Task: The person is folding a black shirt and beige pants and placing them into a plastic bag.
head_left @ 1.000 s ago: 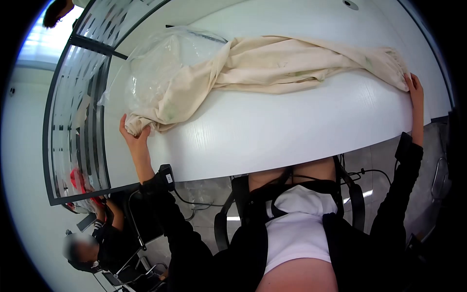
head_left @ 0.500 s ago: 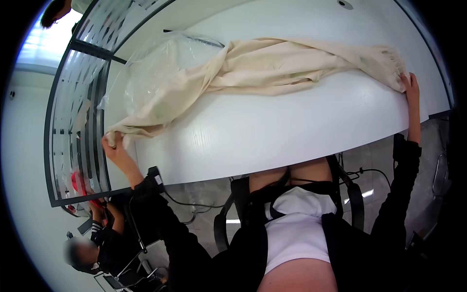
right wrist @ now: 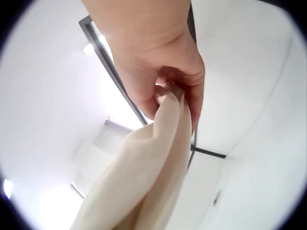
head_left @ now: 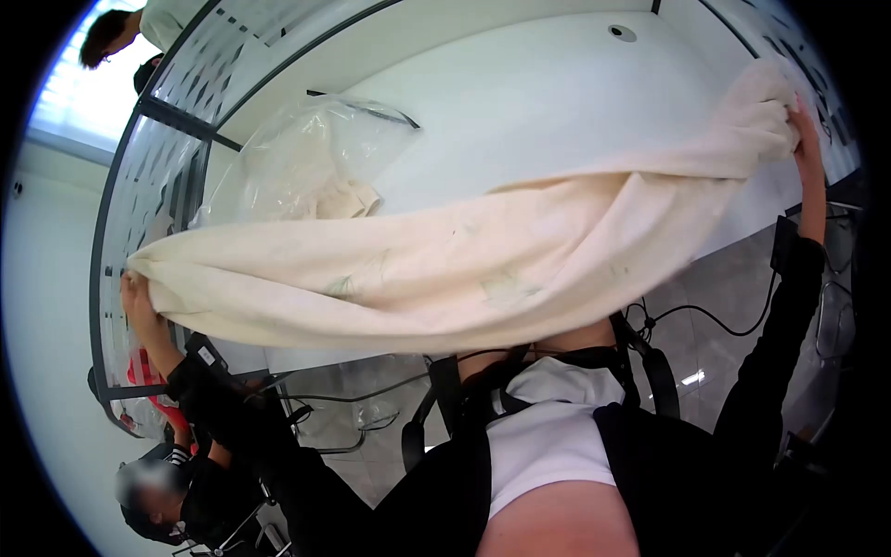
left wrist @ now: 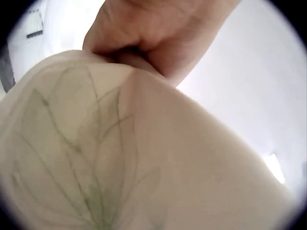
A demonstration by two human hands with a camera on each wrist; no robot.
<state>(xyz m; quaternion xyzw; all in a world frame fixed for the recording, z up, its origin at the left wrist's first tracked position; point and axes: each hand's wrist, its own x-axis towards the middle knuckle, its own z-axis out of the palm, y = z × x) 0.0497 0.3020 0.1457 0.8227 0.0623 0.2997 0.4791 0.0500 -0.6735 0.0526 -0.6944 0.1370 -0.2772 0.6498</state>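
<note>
A seated person [head_left: 552, 446] stretches a cream cloth [head_left: 408, 278] wide, its long folds sagging over the near edge of a white table [head_left: 520, 111]. The left hand [head_left: 144, 302] is clamped on one end; the right hand [head_left: 807, 139] grips the other, bunched end. I can see faint green leaf prints on it. Beyond, on the table's left, lies a clear plastic bag [head_left: 274, 167].

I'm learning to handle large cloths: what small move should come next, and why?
Perhaps give the cloth a gentle shake to loosen its folds: the left hand and right hand grip it at opposite ends, yet it sags between them.
</note>
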